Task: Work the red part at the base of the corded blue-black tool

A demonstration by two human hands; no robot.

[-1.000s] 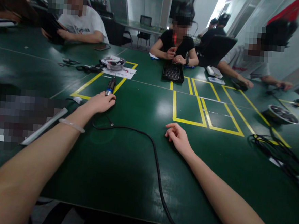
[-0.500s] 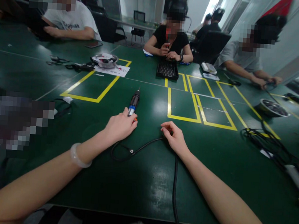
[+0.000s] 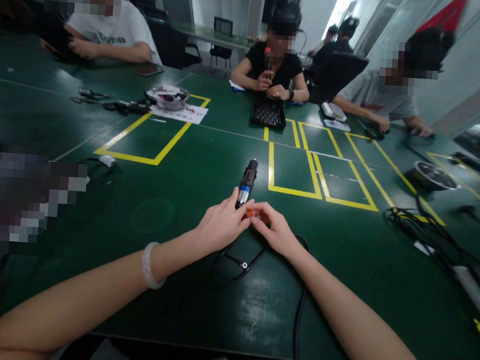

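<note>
An electric screwdriver [image 3: 248,181], black with a blue ring and silver band, lies on the green table with its tip pointing away from me. My left hand [image 3: 223,223] is closed around its rear part. My right hand [image 3: 275,230] meets the left one there, thumb and forefinger pinched at the orange-red piece [image 3: 248,214] on the tool's side. A black cable [image 3: 299,316] loops under my hands and runs off the near table edge. A small white ring [image 3: 244,265] sits on a thinner cord of it. The tool's rear end is hidden.
Yellow tape rectangles [image 3: 295,192] mark the table. A person across works over a black tray [image 3: 268,114]. To the right are a metal bowl [image 3: 435,176] and coiled black cables [image 3: 413,228]. A clear container [image 3: 169,97] stands on paper at the left.
My left hand has brought the screwdriver right and nearer to me. My right hand has moved slightly left onto its orange-red piece. The cable loop shifted right.
</note>
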